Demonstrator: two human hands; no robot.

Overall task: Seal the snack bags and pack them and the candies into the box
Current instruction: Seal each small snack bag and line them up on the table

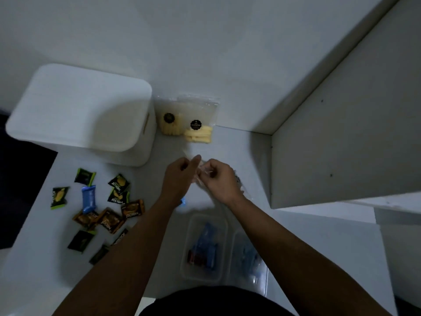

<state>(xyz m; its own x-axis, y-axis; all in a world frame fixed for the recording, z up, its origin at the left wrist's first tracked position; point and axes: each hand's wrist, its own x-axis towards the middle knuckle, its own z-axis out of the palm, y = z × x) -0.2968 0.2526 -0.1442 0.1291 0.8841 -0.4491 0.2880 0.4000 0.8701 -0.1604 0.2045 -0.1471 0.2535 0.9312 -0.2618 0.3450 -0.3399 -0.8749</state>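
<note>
Clear thin plastic is what both hands are working on: the left hand (180,176) and right hand (218,179) are pinching the top edge of a transparent snack bag (201,173) between fingertips, hands nearly touching, just above the tabletop (246,156) at mid-frame. Both are closing narrow on the film; the rest of that bag is mostly hidden under the hands and blurred, so its contents cannot be told.

Handling judgement: film looks light, limp and slippery, likely crumpling rather than holding shape; best taken at the mouth strip with pinch grips at both ends, pulling it taut. Contents could be brittle, so squeezing the body seems unwise.

Orientation: the pinched edge seems to be running roughly left-right between the hands, body hanging toward the person; not certain.

Two more snack bags (189,119) are lying flat beyond the hands, just beside the white box (82,115), mouths pointing away, pale sticks bunching at the near end. The box is sitting at the left with its lid on. Wrapped candies (98,208) are lying scattered left of the arms, pointing every way. Near the body, a clear container (205,247) is holding blue wrappers.
</note>
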